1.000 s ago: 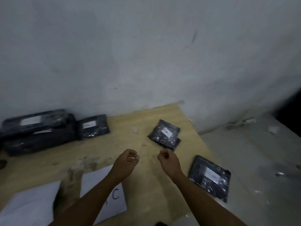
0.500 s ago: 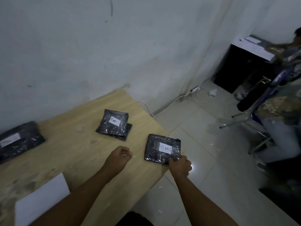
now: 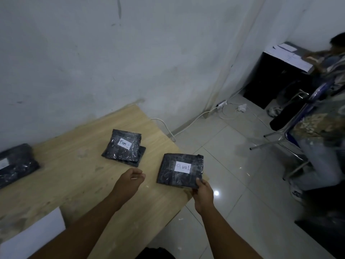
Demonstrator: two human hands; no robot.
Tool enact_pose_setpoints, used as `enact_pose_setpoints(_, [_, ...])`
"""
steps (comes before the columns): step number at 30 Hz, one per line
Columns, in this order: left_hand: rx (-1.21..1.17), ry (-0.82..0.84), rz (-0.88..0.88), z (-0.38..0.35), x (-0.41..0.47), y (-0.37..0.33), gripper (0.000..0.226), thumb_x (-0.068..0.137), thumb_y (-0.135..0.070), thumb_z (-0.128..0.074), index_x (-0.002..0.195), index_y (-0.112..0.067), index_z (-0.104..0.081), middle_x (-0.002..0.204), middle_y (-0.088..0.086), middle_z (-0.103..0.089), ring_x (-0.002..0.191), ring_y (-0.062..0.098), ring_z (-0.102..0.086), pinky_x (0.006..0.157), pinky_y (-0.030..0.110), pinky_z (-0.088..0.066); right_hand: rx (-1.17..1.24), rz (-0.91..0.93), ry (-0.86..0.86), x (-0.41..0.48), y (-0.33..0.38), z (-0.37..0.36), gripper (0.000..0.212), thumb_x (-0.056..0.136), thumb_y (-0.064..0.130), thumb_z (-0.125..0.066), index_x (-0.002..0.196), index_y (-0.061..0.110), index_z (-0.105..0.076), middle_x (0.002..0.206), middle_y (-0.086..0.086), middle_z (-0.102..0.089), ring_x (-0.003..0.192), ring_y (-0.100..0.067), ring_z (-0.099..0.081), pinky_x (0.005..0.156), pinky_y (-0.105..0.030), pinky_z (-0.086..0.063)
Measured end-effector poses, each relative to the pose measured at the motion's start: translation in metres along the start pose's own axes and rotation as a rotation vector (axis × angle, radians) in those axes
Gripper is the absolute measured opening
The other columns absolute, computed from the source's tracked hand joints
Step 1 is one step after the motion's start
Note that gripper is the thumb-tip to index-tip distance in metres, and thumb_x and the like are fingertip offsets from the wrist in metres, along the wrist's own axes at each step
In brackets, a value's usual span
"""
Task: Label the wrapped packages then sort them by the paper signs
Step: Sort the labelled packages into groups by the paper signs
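Black plastic-wrapped labelled package (image 3: 180,170), pinched by one corner in the fingers (image 3: 198,182) of the right hand (image 3: 203,195) at the wooden worktop (image 3: 74,174) edge, could slip to the floor; left hand (image 3: 128,182) loosely curled, empty.

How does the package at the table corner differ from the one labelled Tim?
The corner package is pinched by the right hand; the Tim package is untouched. The corner package's label reads upside down, the Tim package's upright. Both are dark, plastic-wrapped, white-labelled.
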State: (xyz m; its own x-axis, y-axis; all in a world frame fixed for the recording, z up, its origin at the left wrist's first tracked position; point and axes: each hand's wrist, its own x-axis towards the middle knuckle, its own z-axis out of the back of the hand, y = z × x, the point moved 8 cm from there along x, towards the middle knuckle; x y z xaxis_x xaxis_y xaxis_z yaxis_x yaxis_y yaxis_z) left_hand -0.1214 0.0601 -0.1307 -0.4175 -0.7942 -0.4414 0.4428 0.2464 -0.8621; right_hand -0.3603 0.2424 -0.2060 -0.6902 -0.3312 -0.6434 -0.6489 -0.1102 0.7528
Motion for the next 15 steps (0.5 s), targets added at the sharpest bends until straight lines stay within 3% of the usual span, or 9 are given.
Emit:
enact_pose_setpoints(6, [-0.028,-0.070,0.017,0.022,0.009,-0.002,0.007,0.087,-0.026,-0.067,0.092,-0.021,-0.064,0.097,0.003,-0.069,0.094,0.020,-0.065,0.089,0.042,-0.052,0.222,-0.050,0.074,0.005,0.013,-0.029,0.015,0.096,0.018,-0.054,0.108,0.015,-0.062,0.103,-0.005,-0.064,0.081,-0.018,-0.056,0.065,-0.029,-0.044])
enact_pose_setpoints(11, [-0.099,-0.147,0.023,0.058,0.012,-0.005,0.011,0.092,-0.020,-0.062,0.101,-0.014,-0.060,0.104,0.009,-0.067,0.088,0.019,-0.067,0.069,0.031,-0.050,0.072,-0.053,0.231,0.009,0.021,-0.092,0.015,0.096,0.017,-0.054,0.108,0.013,-0.061,0.099,-0.005,-0.064,0.077,-0.020,-0.056,0.065,-0.032,-0.043])
enact_pose_setpoints(15, [-0.125,-0.255,0.020,0.109,0.012,-0.006,0.016,0.092,-0.024,-0.062,0.103,-0.014,-0.059,0.109,0.010,-0.066,0.092,0.022,-0.068,0.071,0.033,-0.052,-0.005,-0.064,0.405,-0.001,0.016,-0.156,0.012,0.098,0.018,-0.052,0.102,0.013,-0.062,0.091,-0.004,-0.065,0.070,-0.019,-0.055,0.060,-0.032,-0.043])
